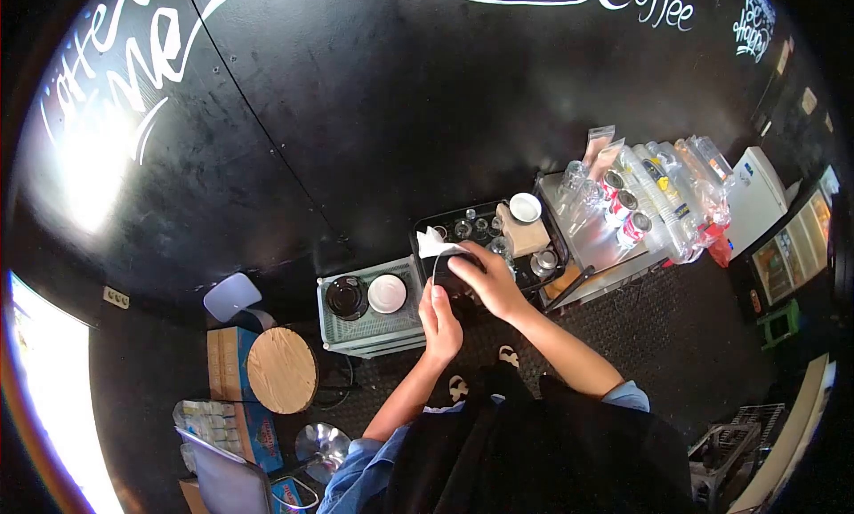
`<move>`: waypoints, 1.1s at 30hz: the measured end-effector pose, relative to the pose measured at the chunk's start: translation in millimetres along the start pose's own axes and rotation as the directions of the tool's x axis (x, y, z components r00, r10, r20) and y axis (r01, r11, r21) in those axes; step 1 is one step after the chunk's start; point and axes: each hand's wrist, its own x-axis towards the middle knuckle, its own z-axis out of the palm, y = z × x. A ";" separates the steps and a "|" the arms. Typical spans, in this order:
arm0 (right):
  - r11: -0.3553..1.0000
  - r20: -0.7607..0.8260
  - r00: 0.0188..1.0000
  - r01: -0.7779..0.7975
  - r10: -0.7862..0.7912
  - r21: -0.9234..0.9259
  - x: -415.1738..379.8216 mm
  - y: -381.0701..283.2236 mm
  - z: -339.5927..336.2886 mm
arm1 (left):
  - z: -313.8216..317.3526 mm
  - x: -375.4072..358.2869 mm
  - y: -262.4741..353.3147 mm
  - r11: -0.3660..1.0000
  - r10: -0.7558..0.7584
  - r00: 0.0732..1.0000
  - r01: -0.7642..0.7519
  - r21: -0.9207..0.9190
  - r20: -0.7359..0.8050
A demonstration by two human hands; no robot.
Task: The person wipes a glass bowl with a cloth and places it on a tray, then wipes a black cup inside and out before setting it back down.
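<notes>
In front of my body, both hands are on a dark round object with a thin pale rim; what it is cannot be made out. My left hand supports it from the left and below, fingers pointing up. Across its top and right side curls my right hand. A white cloth or tissue shows just beyond my fingertips, touching or close to the object. Behind the hands lies a black tray with small glass items, a beige block, a white bowl and a metal container.
A pale green rack at left bears black plates and white saucers. On the metal table at right are red-and-white cans and plastic cups. A round wooden stool stands at lower left.
</notes>
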 end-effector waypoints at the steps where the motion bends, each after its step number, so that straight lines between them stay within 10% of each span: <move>1: 0.995 -0.021 0.999 -0.035 0.037 0.093 6.1 13.5 0.3 | -5.6 0.2 -8.3 0.991 -0.090 0.996 0.090 -0.101 0.004; 4: 0.947 -0.240 0.971 0.065 0.013 0.316 -3.7 43.4 13.7 | -4.5 6.8 -7.4 0.994 -0.080 0.986 0.090 0.059 -0.145; 5: 0.979 -0.257 0.959 0.154 -0.115 0.137 -8.5 47.3 12.0 | -4.1 9.6 6.1 0.943 -0.332 0.934 0.334 -0.008 -0.134; 10: 0.935 -0.376 0.856 0.332 -0.354 -0.123 -6.1 24.2 19.3 | -6.1 15.7 10.2 0.986 -0.114 0.991 0.104 -0.133 -0.073; 12: 0.716 -0.142 0.735 0.567 -0.663 -0.407 -3.3 15.1 13.4 | -6.6 17.7 28.7 0.931 -0.360 0.932 0.362 0.047 -0.044; 14: 0.456 0.227 0.634 0.719 -0.739 -0.524 0.1 17.4 8.4 | -7.1 16.2 4.0 0.979 -0.203 0.979 0.203 -0.009 0.029; 16: 0.268 0.391 0.589 0.735 -0.707 -0.623 -4.4 20.9 10.8 | -8.7 15.3 -2.9 0.797 -0.456 0.889 0.426 -0.429 0.035; 22: 0.090 0.524 0.543 0.746 -0.656 -0.660 -16.7 45.5 -10.9 | -22.4 15.8 -9.7 0.558 -0.465 0.875 0.411 -0.721 0.139; 28: 0.335 0.263 0.767 0.524 -0.585 -0.783 -11.7 -5.4 10.0 | -11.3 14.6 3.4 0.861 -0.237 0.963 0.268 -0.432 0.125; 32: 0.814 -0.026 0.894 0.395 -0.447 -0.425 11.7 0.9 6.0 | -12.4 13.1 7.5 0.780 -0.302 0.936 0.351 -0.518 0.179; 33: 0.959 -0.078 0.982 0.149 -0.172 -0.241 11.5 0.9 2.4 | -13.8 14.4 5.8 0.708 -0.308 0.927 0.373 -0.600 0.213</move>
